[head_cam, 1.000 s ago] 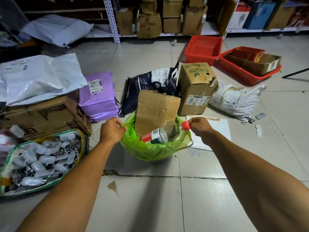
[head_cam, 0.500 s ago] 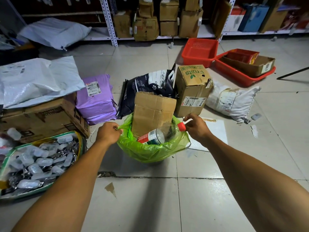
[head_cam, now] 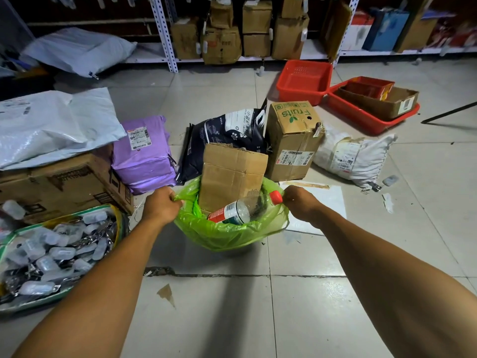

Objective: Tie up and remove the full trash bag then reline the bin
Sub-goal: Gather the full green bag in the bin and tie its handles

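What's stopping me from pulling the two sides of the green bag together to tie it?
Both hands, left hand and right hand, already grip the green bag rim. A tall cardboard box and plastic bottle stick up above it, between them.

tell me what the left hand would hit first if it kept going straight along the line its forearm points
Most likely the purple parcel. The left hand, closed on the green bag's rim, points up the floor and slightly right; the parcel lies just beyond its knuckles. Depth is unclear, so it might graze the black pet-food bag instead.
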